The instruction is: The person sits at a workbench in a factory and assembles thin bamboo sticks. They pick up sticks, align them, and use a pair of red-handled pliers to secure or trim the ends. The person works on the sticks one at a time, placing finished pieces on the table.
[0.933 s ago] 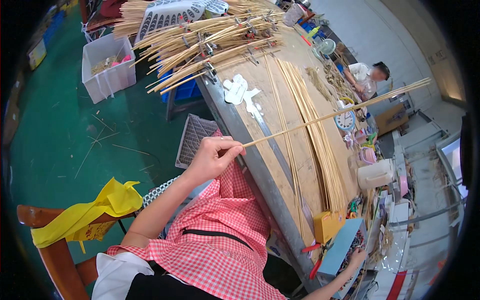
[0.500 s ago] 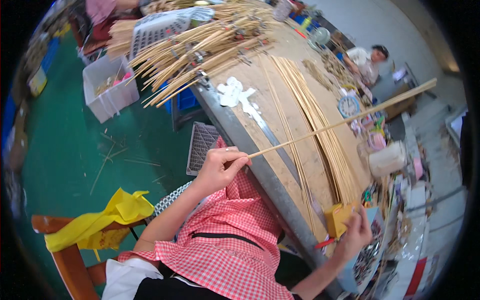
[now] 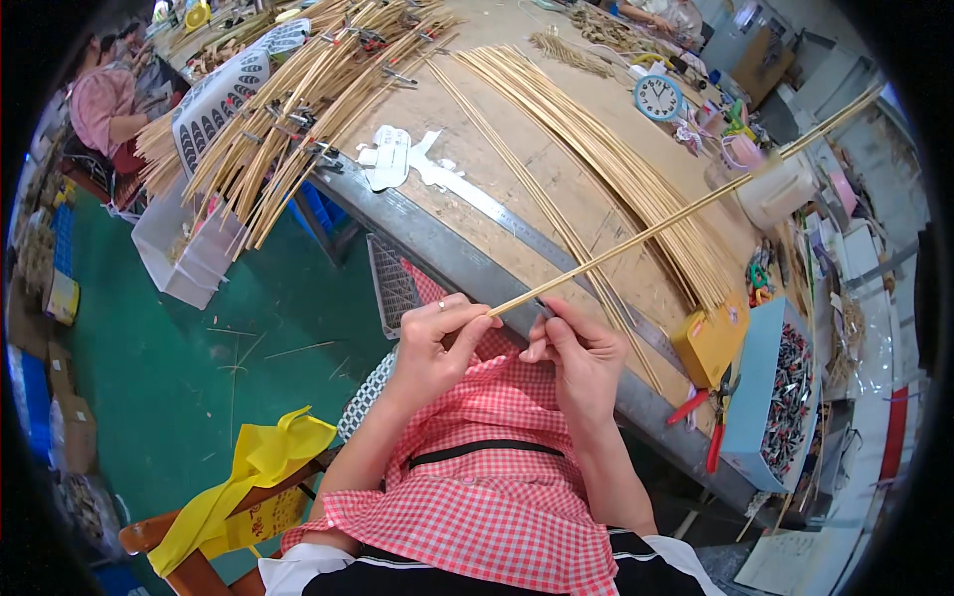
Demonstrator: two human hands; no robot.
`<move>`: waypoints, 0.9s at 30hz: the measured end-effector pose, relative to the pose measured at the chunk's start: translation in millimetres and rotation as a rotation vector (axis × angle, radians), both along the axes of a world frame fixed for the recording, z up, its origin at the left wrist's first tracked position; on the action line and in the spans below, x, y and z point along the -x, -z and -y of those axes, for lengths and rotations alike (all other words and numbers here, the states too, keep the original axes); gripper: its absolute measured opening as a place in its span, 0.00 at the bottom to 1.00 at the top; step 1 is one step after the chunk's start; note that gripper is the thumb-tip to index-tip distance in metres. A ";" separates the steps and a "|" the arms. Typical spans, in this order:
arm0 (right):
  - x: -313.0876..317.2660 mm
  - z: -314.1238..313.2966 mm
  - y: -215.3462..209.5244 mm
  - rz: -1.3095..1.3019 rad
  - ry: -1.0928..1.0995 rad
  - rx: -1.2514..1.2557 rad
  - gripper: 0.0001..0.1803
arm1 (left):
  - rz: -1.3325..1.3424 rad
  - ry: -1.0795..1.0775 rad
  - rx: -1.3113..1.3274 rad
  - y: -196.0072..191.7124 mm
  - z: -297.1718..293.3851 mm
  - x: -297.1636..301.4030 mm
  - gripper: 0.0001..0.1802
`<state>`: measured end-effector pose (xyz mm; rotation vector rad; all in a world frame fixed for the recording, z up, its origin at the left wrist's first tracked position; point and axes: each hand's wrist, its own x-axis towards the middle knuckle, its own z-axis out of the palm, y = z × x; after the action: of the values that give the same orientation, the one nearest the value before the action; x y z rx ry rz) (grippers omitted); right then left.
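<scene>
My left hand (image 3: 437,343) pinches the near end of a long, thin bundle of bamboo strips (image 3: 636,234), which slants up to the far right across the table. Close beside it, my right hand (image 3: 581,358) has its thumb and fingers pressed together. A small dark thing (image 3: 543,306) pokes out of its fingertips just under the strips; its kind is too small to make out. Beyond both hands lies a wide row of loose bamboo strips (image 3: 606,164) on the wooden tabletop (image 3: 556,214), with a few thinner strips and a steel ruler (image 3: 497,212) nearer to me.
Clipped bamboo bundles (image 3: 288,124) overhang the far left table edge, above a white bin (image 3: 189,253). At right stand a yellow block (image 3: 711,343), red-handled pliers (image 3: 720,417) and a blue box (image 3: 755,387) of small metal clips. A chair (image 3: 199,571) with yellow cloth is at lower left.
My right hand has left the yellow block and come over next to my left hand, now with a small dark thing. My left hand keeps its pinch on the strips. The view has shifted.
</scene>
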<state>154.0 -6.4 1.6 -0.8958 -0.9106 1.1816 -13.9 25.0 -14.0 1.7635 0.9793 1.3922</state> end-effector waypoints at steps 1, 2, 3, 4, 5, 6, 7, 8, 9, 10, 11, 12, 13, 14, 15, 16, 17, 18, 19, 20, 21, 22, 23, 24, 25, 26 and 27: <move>0.6 0.2 0.2 -0.012 -0.004 -0.011 0.12 | -0.006 0.006 0.000 -0.3 0.0 -0.7 0.03; 1.0 0.5 -0.5 -0.013 0.003 -0.001 0.12 | 0.001 0.005 -0.010 -0.9 -0.1 -1.4 0.03; 1.6 0.4 -1.7 -0.014 0.006 0.007 0.12 | 0.009 0.001 -0.021 -1.9 -0.1 -1.8 0.03; 2.1 0.3 -2.8 -0.015 0.011 0.015 0.12 | 0.017 -0.002 -0.032 -2.7 -0.2 -2.2 0.03; 2.8 0.2 -3.5 -0.015 0.013 0.013 0.12 | 0.011 -0.006 -0.047 -2.3 -0.3 -2.5 0.04; 3.8 0.0 -3.9 -0.015 0.015 0.012 0.12 | 0.005 -0.011 -0.061 -0.5 -0.6 -2.8 0.04; 4.6 -0.1 -4.0 -0.015 0.017 0.012 0.12 | 0.000 -0.015 -0.075 0.2 -0.5 -3.0 0.04; 5.1 -0.3 -3.2 -0.027 0.012 -0.004 0.12 | -0.004 -0.008 -0.061 -1.0 0.1 -3.1 0.04; 5.5 -0.5 -0.7 -0.040 0.008 -0.017 0.12 | -0.007 0.000 -0.045 -1.8 0.9 -3.4 0.04; 5.9 -0.6 1.0 -0.052 0.004 -0.030 0.12 | -0.011 0.007 -0.028 -2.0 1.3 -3.6 0.04; 6.2 -0.6 1.6 -0.050 0.010 -0.021 0.12 | -0.013 0.009 -0.032 -1.2 1.0 -3.8 0.04; 6.7 -0.7 1.5 -0.048 0.014 -0.012 0.12 | -0.014 0.007 -0.037 -0.2 0.7 -3.8 0.04; 7.3 -0.6 1.5 -0.045 0.017 -0.004 0.11 | -0.016 0.004 -0.042 0.7 0.5 -3.8 0.04; 8.4 -0.4 1.3 -0.053 0.019 0.001 0.12 | -0.002 0.002 -0.043 1.4 0.4 -4.2 0.04; 9.3 -0.1 0.8 -0.060 0.024 0.005 0.12 | 0.014 0.002 -0.045 1.8 0.1 -5.4 0.04; 9.8 0.2 0.7 -0.067 0.028 0.009 0.12 | 0.029 0.001 -0.046 2.0 -0.1 -6.0 0.04; 9.8 0.6 1.3 -0.067 0.022 0.001 0.12 | 0.017 0.017 -0.039 2.0 -0.5 -5.3 0.04; 9.1 0.9 2.0 -0.066 0.017 -0.008 0.12 | 0.007 0.034 -0.034 1.9 -1.4 -4.2 0.04; 8.3 1.0 2.5 -0.066 0.013 -0.017 0.12 | -0.004 0.052 -0.029 1.8 -2.3 -2.8 0.04; 6.7 0.9 2.3 -0.022 0.009 -0.012 0.12 | -0.016 0.093 0.027 1.3 -3.0 -0.6 0.05; 4.2 1.1 1.5 0.023 0.005 -0.009 0.12 | -0.028 0.134 0.082 0.1 -3.3 2.3 0.05; 1.8 1.4 0.8 0.067 0.001 -0.005 0.12 | -0.039 0.176 0.138 -0.7 -3.7 4.7 0.06; -0.1 1.6 1.1 0.077 -0.012 -0.012 0.12 | -0.010 0.224 0.164 -0.6 -4.6 6.4 0.07; -1.9 1.6 2.4 0.087 -0.027 -0.019 0.12 | 0.021 0.269 0.191 0.7 -5.4 7.7 0.07; -3.7 1.9 3.0 0.097 -0.043 -0.025 0.12 | 0.051 0.315 0.218 2.1 -6.1 8.3 0.08; -5.5 2.7 2.7 0.109 -0.056 -0.032 0.12 | 0.083 0.351 0.231 3.6 -6.5 8.2 0.08; -7.0 3.1 3.0 0.119 -0.069 -0.037 0.12 | 0.115 0.387 0.246 6.1 -7.4 8.3 0.09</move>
<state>160.9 -9.5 -1.4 -0.9182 -1.0641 1.1761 -22.2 32.4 -20.1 1.5686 0.6714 1.0655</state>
